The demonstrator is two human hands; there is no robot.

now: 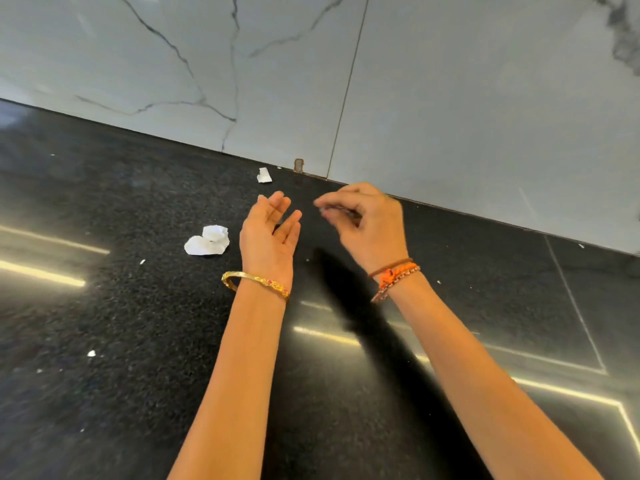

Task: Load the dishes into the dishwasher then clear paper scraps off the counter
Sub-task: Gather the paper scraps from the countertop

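I note crumpled paper scraps on the black counter, just left of my left hand, palm up, fingers spread. A smaller scrap lies near the wall. My right hand is pinched; its contents are blurred.

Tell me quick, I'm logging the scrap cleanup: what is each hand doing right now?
Left hand: open, palm up, empty.
Right hand: fingertips pinched together, maybe on a tiny scrap; too blurred to tell.
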